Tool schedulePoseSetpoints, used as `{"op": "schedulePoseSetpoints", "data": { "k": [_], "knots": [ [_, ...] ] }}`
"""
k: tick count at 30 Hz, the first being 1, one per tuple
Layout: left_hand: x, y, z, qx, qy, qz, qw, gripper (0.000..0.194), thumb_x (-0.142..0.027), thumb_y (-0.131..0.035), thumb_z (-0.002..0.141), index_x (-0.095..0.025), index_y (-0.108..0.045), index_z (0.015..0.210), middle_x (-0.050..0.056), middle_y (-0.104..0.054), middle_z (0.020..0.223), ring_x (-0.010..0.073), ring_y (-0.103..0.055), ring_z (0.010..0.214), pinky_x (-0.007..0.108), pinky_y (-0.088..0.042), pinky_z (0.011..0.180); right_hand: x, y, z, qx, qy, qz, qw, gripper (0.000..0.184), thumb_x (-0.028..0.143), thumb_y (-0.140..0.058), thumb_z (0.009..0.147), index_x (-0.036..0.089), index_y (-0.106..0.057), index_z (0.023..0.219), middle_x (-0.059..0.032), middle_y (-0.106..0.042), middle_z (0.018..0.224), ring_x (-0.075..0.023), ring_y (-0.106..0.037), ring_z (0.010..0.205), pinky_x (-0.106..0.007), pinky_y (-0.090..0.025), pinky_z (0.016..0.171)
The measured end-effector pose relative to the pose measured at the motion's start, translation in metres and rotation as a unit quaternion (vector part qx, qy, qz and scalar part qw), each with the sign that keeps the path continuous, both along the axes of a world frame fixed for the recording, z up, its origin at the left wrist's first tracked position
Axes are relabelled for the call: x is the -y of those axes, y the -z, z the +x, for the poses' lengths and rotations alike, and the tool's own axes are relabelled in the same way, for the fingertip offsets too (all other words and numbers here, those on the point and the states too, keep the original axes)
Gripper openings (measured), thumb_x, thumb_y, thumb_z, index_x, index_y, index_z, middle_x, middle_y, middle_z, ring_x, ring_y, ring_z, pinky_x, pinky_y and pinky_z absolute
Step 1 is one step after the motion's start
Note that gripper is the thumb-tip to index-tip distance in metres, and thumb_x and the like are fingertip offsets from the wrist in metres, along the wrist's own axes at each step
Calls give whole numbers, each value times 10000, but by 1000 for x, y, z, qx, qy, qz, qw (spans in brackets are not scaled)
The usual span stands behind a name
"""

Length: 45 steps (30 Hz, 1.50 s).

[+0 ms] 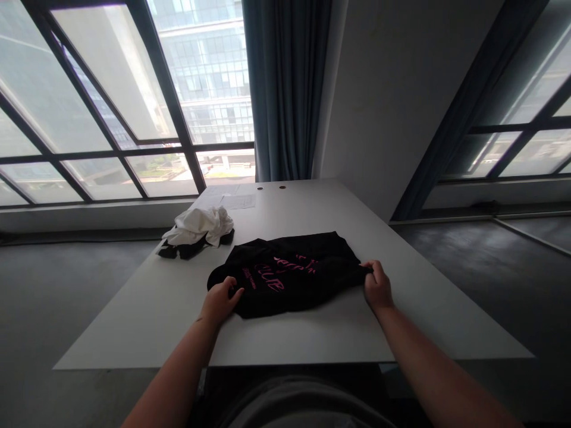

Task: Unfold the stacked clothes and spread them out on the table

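A black T-shirt [303, 297] with pink lettering lies sideways across the white table in front of me. It looks partly folded over and a little wrinkled. At its left end, my left hand [220, 299] grips the cloth near the smaller pink print, thumb and fingers closed. My right hand [377, 286] pinches the narrow right end of the shirt. The edge of the cloth there is pulled toward that hand. How the layers lie underneath is hidden.
On the table [147, 321], a crumpled white garment [200, 223] sits on a black one [178, 248] at the back left. Sheets of paper [241, 201] and two small dark round spots are at the far end. Windows and a blue curtain [288, 89] stand behind.
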<state>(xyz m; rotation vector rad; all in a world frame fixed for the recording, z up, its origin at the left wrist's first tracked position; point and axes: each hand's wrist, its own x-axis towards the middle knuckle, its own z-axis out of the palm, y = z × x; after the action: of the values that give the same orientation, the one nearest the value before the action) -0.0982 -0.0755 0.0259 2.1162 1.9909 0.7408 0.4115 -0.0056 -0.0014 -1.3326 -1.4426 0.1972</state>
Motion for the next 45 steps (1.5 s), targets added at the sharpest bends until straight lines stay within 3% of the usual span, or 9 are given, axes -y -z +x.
{"op": "schedulePoseSetpoints", "data": {
  "k": [7,16,19,22,25,30,38,42,45],
  "knots": [
    [-4,4,2,-90,66,23,994,326,-477,-705,867,-322,-708,1154,48,-531,1539,334,-459,1441,550,-365,1209,22,-16,-18,65,-258,-51,963,361,339,-430,889,207,-713,1071,-60,-729,966,-259,-684,888,-354,-513,835],
    [-2,3,23,-119,1,0,993,232,-404,-503,979,-233,-607,863,63,-720,954,256,-663,1013,370,-467,885,60,-25,-86,213,-410,-88,882,261,345,-537,1005,233,-771,970,-48,-743,909,-210,-686,847,-321,-486,864],
    [-6,4,21,-123,-26,-9,992,258,-431,-499,983,-238,-571,828,29,-671,767,233,-672,843,320,-431,793,58,-21,-86,178,-353,-82,915,261,309,-505,1003,228,-736,1093,-73,-726,1048,-225,-676,979,-336,-504,916],
    [-8,7,16,-110,-54,-17,992,277,-440,-455,1003,-251,-555,827,-3,-608,655,207,-651,716,276,-367,676,43,-11,-75,205,-137,-58,967,295,306,-541,963,213,-691,1199,-139,-629,1282,-299,-564,1239,-448,-429,1085],
    [-9,10,12,-81,-68,-31,994,280,-448,-433,1010,-259,-548,838,-22,-591,630,180,-625,638,255,-329,615,22,2,-60,244,58,-140,958,459,379,-611,939,193,-631,1359,-193,-479,1487,-375,-394,1419,-570,-306,1165],
    [-9,4,22,-102,-19,-5,995,249,-448,-494,985,-246,-630,933,27,-685,786,216,-666,808,303,-452,771,-2,12,-48,262,40,-245,933,356,401,-629,943,253,-696,1260,-132,-542,1447,-366,-422,1382,-605,-245,1167],
    [-26,-12,98,-84,26,-49,995,697,-610,-658,870,-415,-476,1513,96,-521,1530,367,-471,1386,530,-461,1040,6,-2,-102,59,-201,-108,972,138,276,-577,899,220,-629,1014,-70,-662,1162,-239,-588,1115,-381,-446,1043],
    [-44,-16,134,-89,90,-95,987,962,-390,-763,793,-483,-257,1606,103,-368,1648,404,-426,1432,562,-450,1059,29,-7,-147,-200,-392,-145,886,183,402,-646,905,235,-590,954,-24,-657,1128,-224,-609,1058,-346,-493,968],
    [-56,-18,144,-92,97,-128,983,928,-259,-740,764,-479,-341,1572,109,-409,1606,406,-460,1388,551,-463,1046,29,-9,-154,-349,-399,-199,824,233,441,-660,899,240,-570,975,0,-644,937,-201,-622,874,-314,-523,818]
  ]
}}
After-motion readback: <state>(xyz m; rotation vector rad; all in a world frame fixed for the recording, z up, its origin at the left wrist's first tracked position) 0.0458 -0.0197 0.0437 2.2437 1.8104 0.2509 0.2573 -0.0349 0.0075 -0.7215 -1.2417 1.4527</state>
